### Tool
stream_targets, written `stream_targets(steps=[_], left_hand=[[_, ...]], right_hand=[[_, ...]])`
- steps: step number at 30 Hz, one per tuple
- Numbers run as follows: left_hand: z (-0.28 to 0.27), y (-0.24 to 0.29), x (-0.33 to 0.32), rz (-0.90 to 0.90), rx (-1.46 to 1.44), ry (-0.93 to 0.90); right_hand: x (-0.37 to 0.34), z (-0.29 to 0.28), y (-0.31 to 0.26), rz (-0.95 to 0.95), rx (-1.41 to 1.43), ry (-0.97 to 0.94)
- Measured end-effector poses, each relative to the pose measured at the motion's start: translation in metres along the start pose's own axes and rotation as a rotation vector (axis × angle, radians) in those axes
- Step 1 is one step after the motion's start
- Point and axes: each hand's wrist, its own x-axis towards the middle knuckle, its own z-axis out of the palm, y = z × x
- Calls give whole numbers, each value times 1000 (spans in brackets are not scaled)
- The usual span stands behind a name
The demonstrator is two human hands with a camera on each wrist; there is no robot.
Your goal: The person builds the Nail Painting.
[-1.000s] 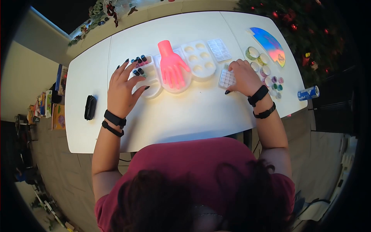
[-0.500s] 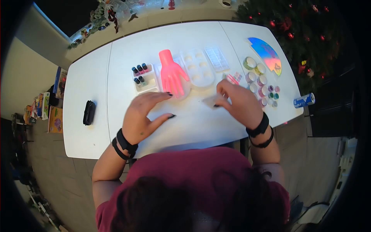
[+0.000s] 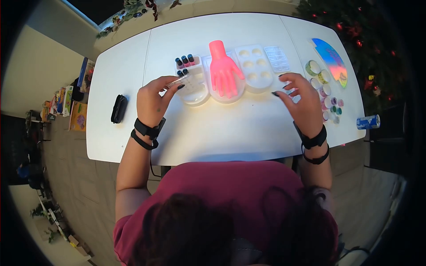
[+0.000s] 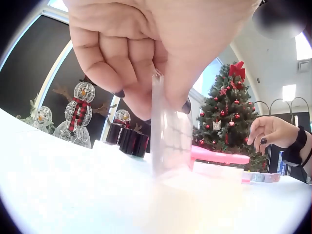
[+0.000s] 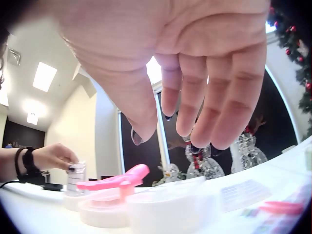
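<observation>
My left hand (image 3: 153, 101) pinches a thin clear plastic case with grid lines (image 4: 170, 131) by its edge, between thumb and fingers. It is tilted up on edge over the left part of the white tray (image 3: 193, 99). Just behind it stand several dark-capped nail polish bottles (image 3: 184, 60). A pink model hand (image 3: 225, 73) lies palm down in the middle, on a rounded white tray section. On the right, my right hand (image 3: 304, 104) hovers over the table with fingers apart and loosely bent, holding nothing. Small colourful pieces (image 5: 278, 209) lie below it, partly hidden by it in the head view.
A white tray with round wells (image 3: 254, 82) and a clear compartment box (image 3: 277, 59) stand right of the model hand. Several small jars (image 3: 324, 76) cluster farther right, near a shiny rainbow sheet (image 3: 330, 62) and a blue can (image 3: 368, 122). A black case (image 3: 118, 109) lies at left.
The clear grid case, earlier in my right hand, is now in my left. My left hand has moved back toward the polish bottles. The right has drawn away to the right, its fingers spread.
</observation>
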Motion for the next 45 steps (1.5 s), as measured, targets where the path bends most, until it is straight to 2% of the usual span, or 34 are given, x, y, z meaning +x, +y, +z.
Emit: stream_targets(steps=[2, 9, 10, 11, 13, 16, 20, 22, 26, 28, 33, 35, 39, 41, 45], left_hand=[[6, -3, 2, 13, 36, 16], [22, -4, 3, -27, -172, 43], [25, -12, 2, -81, -182, 24], [26, -14, 3, -68, -198, 15], [27, -15, 3, -25, -155, -6], [21, -8, 4, 28, -50, -9], [15, 4, 3, 136, 54, 39], [13, 10, 2, 154, 96, 51], [4, 14, 1, 154, 174, 51], [4, 8, 1, 164, 166, 32], [10, -1, 6, 87, 29, 33], [11, -2, 6, 59, -61, 33], [14, -15, 6, 13, -28, -27], [18, -20, 6, -33, -75, -45], [19, -18, 6, 86, -3, 11]], right_hand=[[0, -14, 20, 110, -49, 87], [-11, -46, 51, 206, -48, 169], [-12, -46, 53, 164, -125, 132], [-10, -48, 41, 274, -207, 42], [-12, -39, 63, 113, -316, 17], [-2, -28, 80, 91, -424, -38], [12, -9, 86, 142, -570, -67], [19, -1, 88, 171, -754, -155], [26, 10, 86, 122, -766, -115], [28, 12, 78, 116, -661, -101], [37, 12, 109, 86, -597, -228], [42, 13, 102, 213, -530, -275], [50, 17, 106, 227, -526, -332], [52, 17, 106, 295, -527, -366], [58, 12, 118, 320, -492, -429]])
